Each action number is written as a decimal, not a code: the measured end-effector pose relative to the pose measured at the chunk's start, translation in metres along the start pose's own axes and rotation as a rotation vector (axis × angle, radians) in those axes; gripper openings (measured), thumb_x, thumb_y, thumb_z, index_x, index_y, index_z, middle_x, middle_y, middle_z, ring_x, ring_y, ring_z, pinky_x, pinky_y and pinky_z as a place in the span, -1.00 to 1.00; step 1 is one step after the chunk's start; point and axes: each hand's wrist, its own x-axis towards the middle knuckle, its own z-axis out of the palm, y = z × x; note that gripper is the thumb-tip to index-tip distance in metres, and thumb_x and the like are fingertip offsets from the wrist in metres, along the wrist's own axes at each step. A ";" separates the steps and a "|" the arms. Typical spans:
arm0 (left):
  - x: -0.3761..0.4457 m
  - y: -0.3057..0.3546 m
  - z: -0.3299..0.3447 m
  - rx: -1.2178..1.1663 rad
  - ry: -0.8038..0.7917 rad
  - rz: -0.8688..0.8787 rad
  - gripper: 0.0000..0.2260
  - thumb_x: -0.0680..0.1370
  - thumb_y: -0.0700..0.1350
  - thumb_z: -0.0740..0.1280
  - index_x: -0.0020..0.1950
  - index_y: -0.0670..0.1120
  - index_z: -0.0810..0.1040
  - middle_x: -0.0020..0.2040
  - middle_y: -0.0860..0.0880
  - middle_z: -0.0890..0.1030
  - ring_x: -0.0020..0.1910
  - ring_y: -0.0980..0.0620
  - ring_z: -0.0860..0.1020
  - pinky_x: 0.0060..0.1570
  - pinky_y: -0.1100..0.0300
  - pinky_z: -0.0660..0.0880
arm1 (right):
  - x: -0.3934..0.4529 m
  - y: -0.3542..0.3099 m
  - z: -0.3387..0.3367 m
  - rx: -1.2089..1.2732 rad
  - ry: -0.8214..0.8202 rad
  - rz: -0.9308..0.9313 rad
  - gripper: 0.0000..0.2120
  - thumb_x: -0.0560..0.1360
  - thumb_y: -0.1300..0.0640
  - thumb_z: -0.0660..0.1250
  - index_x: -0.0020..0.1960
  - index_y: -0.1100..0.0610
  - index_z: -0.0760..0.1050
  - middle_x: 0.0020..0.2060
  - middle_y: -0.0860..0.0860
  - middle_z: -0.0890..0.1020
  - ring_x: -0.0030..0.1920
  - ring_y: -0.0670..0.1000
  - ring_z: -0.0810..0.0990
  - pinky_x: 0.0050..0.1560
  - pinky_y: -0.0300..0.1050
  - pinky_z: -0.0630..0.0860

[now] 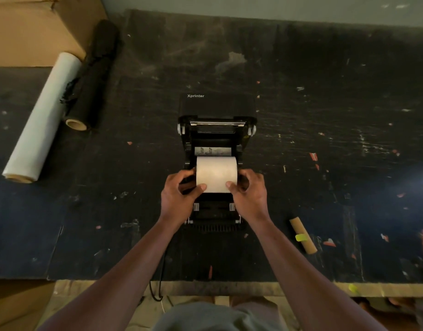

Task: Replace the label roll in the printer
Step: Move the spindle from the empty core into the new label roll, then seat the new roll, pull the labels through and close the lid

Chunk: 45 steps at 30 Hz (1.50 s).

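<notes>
A black label printer (pixel 217 211) stands in the middle of the dark table with its lid (pixel 217 107) swung open to the far side. A full white label roll (pixel 216 172) sits in or just over the open bay. My left hand (pixel 181 194) grips the roll's left end and my right hand (pixel 248 192) grips its right end, both thumbs pressed on the roll's near face. An empty brown cardboard core (pixel 303 235) with a yellow-green tab lies on the table to the right of the printer.
A white film roll (pixel 42 118) and a black film roll (pixel 93 75) lie at the far left beside a cardboard box (pixel 33 27). The printer's black cable (pixel 160 278) hangs over the table's near edge. Scraps of tape dot the scuffed tabletop (pixel 325 103).
</notes>
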 end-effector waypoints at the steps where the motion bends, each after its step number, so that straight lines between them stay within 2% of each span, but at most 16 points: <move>1: 0.001 -0.001 0.001 -0.005 0.000 -0.012 -0.54 0.53 -0.02 0.58 0.40 0.01 0.59 0.39 -0.02 0.54 0.24 0.05 0.66 0.20 0.13 0.65 | 0.001 0.000 0.002 -0.001 0.002 -0.002 -0.55 0.57 0.09 0.48 0.41 0.06 0.47 0.23 -0.05 0.41 -0.03 -0.28 0.47 -0.20 -0.66 0.40; 2: 0.001 -0.002 0.001 -0.013 0.000 -0.018 -0.54 0.53 -0.02 0.58 0.40 0.00 0.58 0.40 -0.03 0.54 0.24 0.05 0.67 0.20 0.10 0.66 | 0.001 -0.001 0.003 0.003 0.005 -0.007 -0.56 0.57 0.11 0.48 0.41 0.08 0.48 0.23 -0.05 0.41 -0.03 -0.25 0.49 -0.19 -0.66 0.40; 5: 0.002 -0.004 0.002 -0.023 -0.001 -0.010 -0.54 0.53 -0.02 0.57 0.41 0.00 0.58 0.39 -0.01 0.53 0.21 0.09 0.68 0.02 0.35 0.63 | 0.005 -0.005 0.004 0.010 0.019 -0.008 -0.56 0.56 0.14 0.48 0.40 0.11 0.49 0.26 -0.01 0.44 0.08 -0.15 0.53 -0.18 -0.54 0.48; 9: 0.002 -0.004 0.000 -0.011 0.002 0.005 -0.53 0.54 -0.04 0.57 0.42 -0.03 0.57 0.40 0.00 0.50 0.16 0.12 0.67 -0.03 0.41 0.60 | 0.005 -0.009 0.004 0.012 0.012 0.005 -0.56 0.55 0.13 0.49 0.40 0.13 0.51 0.31 0.05 0.47 0.20 -0.05 0.58 0.09 -0.29 0.53; 13: 0.002 -0.003 -0.002 0.008 -0.009 -0.015 -0.53 0.54 -0.03 0.57 0.42 -0.01 0.57 0.35 0.08 0.47 0.02 0.34 0.59 -0.14 0.56 0.54 | 0.004 -0.006 0.006 0.002 0.018 0.027 -0.54 0.55 0.12 0.50 0.42 0.13 0.51 0.30 0.03 0.47 0.20 -0.05 0.57 0.08 -0.33 0.51; 17: 0.002 -0.004 0.002 0.058 0.013 -0.031 -0.54 0.54 -0.07 0.58 0.41 -0.03 0.59 0.36 0.03 0.46 0.00 0.32 0.61 -0.16 0.57 0.53 | 0.004 -0.004 0.011 -0.024 0.026 0.046 -0.57 0.56 0.11 0.49 0.40 0.12 0.52 0.32 0.04 0.42 0.21 -0.02 0.58 0.23 -0.19 0.55; 19: 0.002 -0.004 0.004 0.090 0.037 -0.026 -0.54 0.53 -0.08 0.59 0.40 -0.05 0.60 0.34 -0.03 0.49 0.01 0.22 0.64 -0.13 0.54 0.54 | 0.004 -0.002 0.012 -0.054 0.040 0.044 -0.57 0.56 0.09 0.48 0.40 0.12 0.52 0.32 0.06 0.45 0.20 0.00 0.60 0.20 -0.19 0.55; 21: 0.001 -0.004 0.005 0.123 0.043 -0.016 -0.54 0.53 -0.06 0.59 0.41 -0.06 0.61 0.23 -0.04 0.61 0.00 0.20 0.64 -0.11 0.48 0.52 | 0.003 -0.002 0.010 -0.068 0.039 0.032 -0.56 0.57 0.05 0.47 0.41 0.12 0.53 0.27 0.07 0.54 0.14 -0.02 0.64 0.13 -0.21 0.57; 24: 0.000 0.000 0.004 0.110 0.036 -0.039 -0.56 0.53 -0.04 0.59 0.38 -0.05 0.63 -0.03 0.11 0.69 -0.15 0.33 0.64 -0.23 0.53 0.50 | -0.004 -0.003 0.008 -0.030 0.094 0.005 -0.61 0.58 0.03 0.47 0.36 0.12 0.58 0.10 0.02 0.70 0.00 -0.10 0.70 0.02 -0.22 0.65; 26: 0.000 0.002 0.005 0.089 0.050 -0.059 -0.59 0.51 -0.05 0.60 0.33 -0.06 0.66 -0.12 0.18 0.68 -0.20 0.41 0.66 -0.23 0.61 0.47 | -0.009 -0.003 0.007 0.003 0.158 -0.006 -0.68 0.56 0.06 0.49 0.29 0.11 0.63 -0.03 -0.05 0.72 -0.08 -0.18 0.70 -0.02 -0.25 0.67; 28: 0.000 0.003 0.005 0.077 0.068 -0.082 -0.63 0.50 -0.05 0.62 0.28 -0.04 0.67 -0.15 0.18 0.69 -0.19 0.54 0.61 -0.24 0.65 0.43 | -0.012 -0.002 0.008 0.043 0.183 -0.002 -0.75 0.55 0.10 0.52 0.21 0.09 0.65 -0.13 -0.14 0.69 -0.16 -0.25 0.68 -0.16 -0.38 0.62; 31: -0.002 0.005 0.004 0.038 0.088 -0.126 -0.67 0.48 0.00 0.63 0.20 0.03 0.66 -0.14 0.13 0.73 -0.19 0.41 0.67 -0.28 0.56 0.50 | -0.010 -0.003 0.008 0.193 0.156 0.106 -0.83 0.51 0.13 0.55 0.08 0.04 0.66 -0.14 -0.09 0.71 -0.20 -0.23 0.71 -0.24 -0.38 0.61; 35: -0.001 0.005 0.001 -0.114 0.055 -0.299 -0.71 0.47 0.06 0.63 0.10 0.05 0.64 -0.08 0.04 0.77 -0.16 0.17 0.76 -0.14 0.24 0.66 | -0.001 -0.005 0.000 0.371 -0.005 0.355 -0.85 0.46 0.13 0.59 -0.01 0.00 0.69 -0.07 -0.05 0.75 -0.20 -0.13 0.72 -0.16 -0.23 0.60; 39: 0.001 0.002 -0.007 -0.225 -0.074 -0.424 -0.84 0.53 0.06 0.57 0.00 0.02 0.72 -0.09 0.03 0.77 -0.15 0.15 0.76 -0.27 0.36 0.60 | 0.005 0.001 -0.011 0.337 -0.112 0.405 -0.90 0.46 0.13 0.59 -0.04 0.03 0.73 -0.06 -0.02 0.75 -0.15 -0.09 0.67 -0.12 -0.17 0.55; 43: 0.004 -0.002 -0.015 -0.119 -0.170 -0.380 -0.95 0.55 0.04 0.56 -0.06 0.10 0.75 -0.13 0.07 0.74 -0.26 0.19 0.65 -0.29 0.34 0.56 | 0.008 0.007 -0.012 0.250 -0.161 0.391 -0.93 0.47 0.12 0.59 -0.06 0.02 0.73 -0.06 -0.04 0.74 -0.12 -0.11 0.63 -0.08 -0.15 0.57; 45: 0.006 -0.004 -0.016 -0.042 -0.190 -0.334 -0.97 0.55 0.03 0.56 -0.05 0.12 0.75 -0.09 0.09 0.74 -0.20 0.17 0.65 -0.25 0.32 0.52 | 0.010 0.010 -0.010 0.208 -0.156 0.365 -0.93 0.46 0.11 0.59 -0.08 0.00 0.73 -0.05 -0.10 0.72 -0.03 -0.16 0.61 0.02 -0.16 0.55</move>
